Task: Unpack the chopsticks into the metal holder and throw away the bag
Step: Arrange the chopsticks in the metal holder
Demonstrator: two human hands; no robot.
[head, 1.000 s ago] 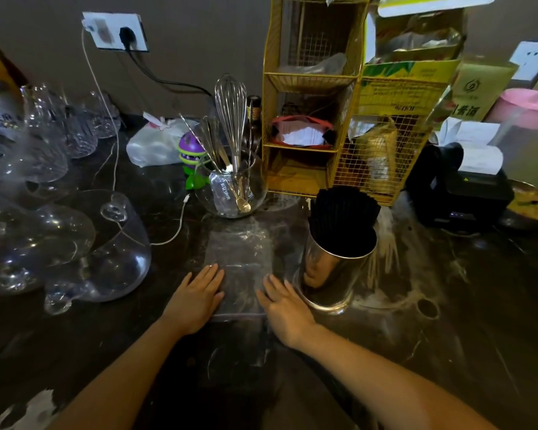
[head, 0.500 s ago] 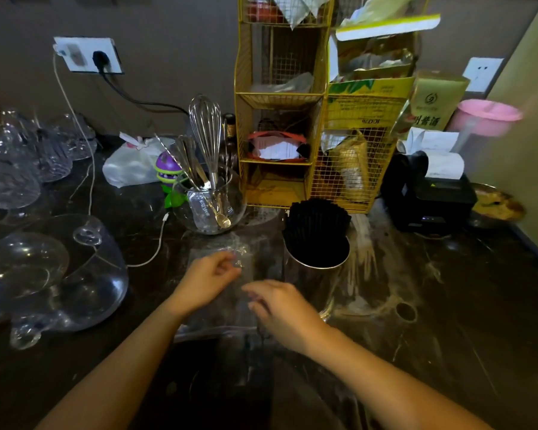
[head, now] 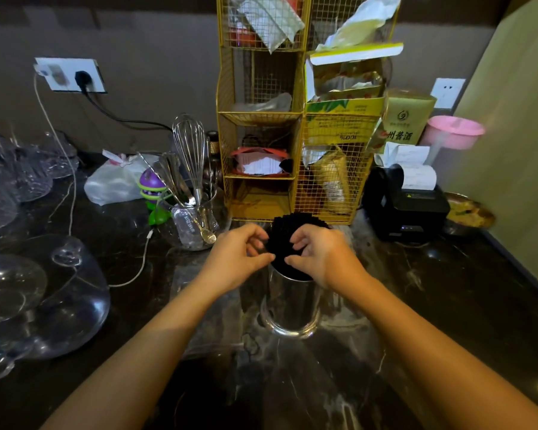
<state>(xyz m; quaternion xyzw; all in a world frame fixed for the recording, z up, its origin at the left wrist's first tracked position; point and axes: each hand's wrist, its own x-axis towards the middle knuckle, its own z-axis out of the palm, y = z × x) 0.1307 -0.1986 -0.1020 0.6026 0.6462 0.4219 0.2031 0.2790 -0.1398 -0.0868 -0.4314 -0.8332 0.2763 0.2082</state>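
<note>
Steel holder (head: 291,305) stands upright on the dark marbled counter (head: 432,305), packed with black chopsticks (head: 288,234) whose ends fan out above its rim. Both hands hover over those ends: the left hand (head: 235,259) just left of the holder, the right hand (head: 325,256) just right of it, fingers curled inward with thumb and fingertips narrowed together. Whether either pinches a chopstick or film I cannot tell. Left of the holder, under the left forearm, the clear bag (head: 212,318) lies flat on the counter, faint and hard to trace.

Directly behind the holder rises a yellow wire rack (head: 258,119) stuffed with packets and paper. Behind and left of the holder sits a glass jar (head: 196,218) with a whisk (head: 189,147) and spoons, and a white cable (head: 137,268) trails past it. Further left, clear glass bowls (head: 44,299) crowd the counter. Right of the holder and back stands a black receipt printer (head: 407,203), with a pink tub (head: 454,131) beyond it.

Behind the holder runs a brown wall with a socket (head: 70,74); a pale wall closes the counter's right edge. Right of the holder and in front of it, the counter lies bare.
</note>
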